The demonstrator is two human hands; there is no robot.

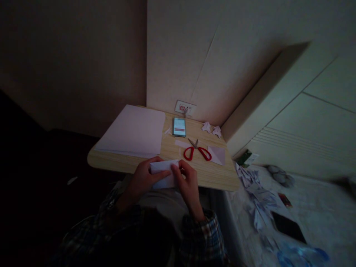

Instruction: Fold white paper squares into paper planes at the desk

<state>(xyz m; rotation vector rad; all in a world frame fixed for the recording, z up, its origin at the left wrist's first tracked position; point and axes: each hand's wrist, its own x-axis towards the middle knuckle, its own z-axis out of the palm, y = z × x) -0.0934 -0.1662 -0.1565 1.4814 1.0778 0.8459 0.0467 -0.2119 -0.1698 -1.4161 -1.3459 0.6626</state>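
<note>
A folded sheet of white paper (pixel 164 181) is held between my two hands at the front edge of the small wooden table (pixel 128 161). My left hand (pixel 144 177) grips its left side, the thumb lying across its face. At the upper right corner, my right hand (pixel 188 179) pinches the paper between thumb and fingers. Just beyond lie scissors (pixel 196 148) with red handles, their blades spread and pointing to the wall. To their right rests a creased paper square (pixel 217 155).
A stack of white paper (pixel 133 129) covers the table's left part. A lit phone (pixel 179 127) lies below a wall socket (pixel 185 107). Two folded paper shapes (pixel 211 128) sit at the back right. Several more folded papers (pixel 256 189) and a dark tablet-like object (pixel 288 227) lie on the bed.
</note>
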